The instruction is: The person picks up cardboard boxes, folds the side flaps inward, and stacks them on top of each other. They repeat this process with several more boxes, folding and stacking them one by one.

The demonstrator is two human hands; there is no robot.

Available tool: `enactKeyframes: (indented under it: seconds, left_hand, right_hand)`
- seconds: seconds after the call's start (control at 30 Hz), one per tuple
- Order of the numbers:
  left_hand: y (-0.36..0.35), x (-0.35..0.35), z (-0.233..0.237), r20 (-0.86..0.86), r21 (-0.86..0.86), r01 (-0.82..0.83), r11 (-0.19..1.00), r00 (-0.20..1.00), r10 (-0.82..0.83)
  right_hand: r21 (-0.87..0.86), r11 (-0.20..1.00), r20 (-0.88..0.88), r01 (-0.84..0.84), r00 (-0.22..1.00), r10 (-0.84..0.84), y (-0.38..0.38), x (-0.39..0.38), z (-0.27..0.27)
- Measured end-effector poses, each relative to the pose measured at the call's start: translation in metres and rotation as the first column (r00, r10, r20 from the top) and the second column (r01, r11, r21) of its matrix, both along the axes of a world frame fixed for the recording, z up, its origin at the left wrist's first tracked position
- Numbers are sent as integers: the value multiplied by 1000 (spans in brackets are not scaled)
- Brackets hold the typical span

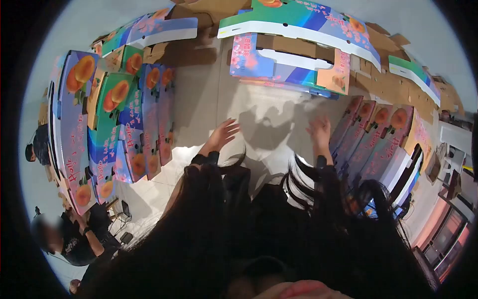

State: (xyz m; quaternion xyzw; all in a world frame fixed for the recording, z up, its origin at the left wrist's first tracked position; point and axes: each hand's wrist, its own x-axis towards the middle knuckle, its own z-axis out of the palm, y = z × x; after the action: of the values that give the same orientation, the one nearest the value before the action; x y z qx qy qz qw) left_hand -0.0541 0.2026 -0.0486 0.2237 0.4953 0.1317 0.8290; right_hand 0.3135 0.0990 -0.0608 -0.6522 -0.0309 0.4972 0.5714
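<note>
My left hand is held over the pale grey surface, its fingers stretched and apart, holding nothing. Across from it, my right hand also has its fingers spread and holds nothing. Shadows of both hands fall on the surface between them. Nearest to my right hand is a row of folded fruit cartons printed with peaches. Beyond both hands lies a blue and pink carton with a cut-out opening. To the left of my left hand stand several more printed cartons.
More flattened cartons are stacked at the far side, with brown cardboard beside them. At lower left a person in dark clothes sits close by. Dark hair hangs across the lower view. A window is at lower right.
</note>
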Motion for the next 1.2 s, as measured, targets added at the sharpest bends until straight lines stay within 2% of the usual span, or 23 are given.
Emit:
enactKeyframes:
  seconds: [0.03,0.07,0.1,0.13,0.17,0.2,0.23,0.3,0.4,0.43,0.53,0.63,0.73,0.83,0.93,1.03,1.07,1.17,1.2]
  left_hand:
    - [-8,-19,-7,-51,8,0,1000,999,0]
    - [-16,-34,-8,-102,16,1,1000,995,1]
    - [-25,-50,-12,-131,8,-30,1000,991,31]
    - [-34,-66,-21,-159,5,-60,998,985,60]
    - [-38,-75,-21,-184,10,-90,996,979,90]
    - [-45,-86,-25,-211,3,-113,994,971,111]
    - [-49,-89,-24,-176,39,-94,995,979,100]
    - [-69,-107,-22,-125,92,-59,994,990,70]
    - [-74,-95,-5,-252,27,32,999,967,-24]
    - [-71,-88,1,-265,1,54,999,963,-52]
    - [-63,-76,-6,-247,47,42,998,968,-29]
    - [-42,-55,1,-224,103,5,995,974,19]
    - [-29,-43,0,-173,166,-46,985,982,75]
    - [-26,-37,0,-113,139,-139,981,982,155]
    - [-28,-33,-8,-172,125,-112,986,976,133]
    - [-21,-31,-21,-157,173,-57,983,984,84]
    - [-15,-27,-16,-179,195,-27,980,982,62]
    - [7,-13,-8,-185,205,-38,978,980,76]
    - [12,-13,-13,-172,261,-13,965,983,60]
  right_hand:
    - [-56,995,266,-87,959,99,-10,-2,-18]
    - [-133,979,505,-155,839,202,-21,-2,-39]
    - [-222,955,700,-196,650,296,-27,-2,-48]
    - [-234,949,833,-212,459,308,-20,-9,-29]
    - [-241,945,925,-222,242,293,2,-19,15]
    - [-249,941,966,-228,11,258,22,-24,52]
    - [-228,930,973,-289,-35,227,39,-23,68]
    - [-252,887,968,-388,-93,235,68,-26,86]
    - [-313,844,948,-435,-192,253,98,-25,97]
    - [-338,833,938,-438,-232,259,104,-20,99]
    - [-495,794,867,-352,-266,423,114,-3,92]
    - [-532,779,843,-334,-299,447,114,16,82]
    - [-450,778,893,-438,-237,382,117,31,73]
    - [-250,797,960,-550,-36,277,132,45,62]
    - [-387,832,921,-399,-122,370,151,51,61]
    - [-612,726,791,-314,-254,557,158,56,70]
    - [-656,699,749,-285,-359,556,157,54,75]
    - [-698,641,716,-319,-350,604,156,41,96]
    - [-749,595,662,-292,-378,647,156,35,105]
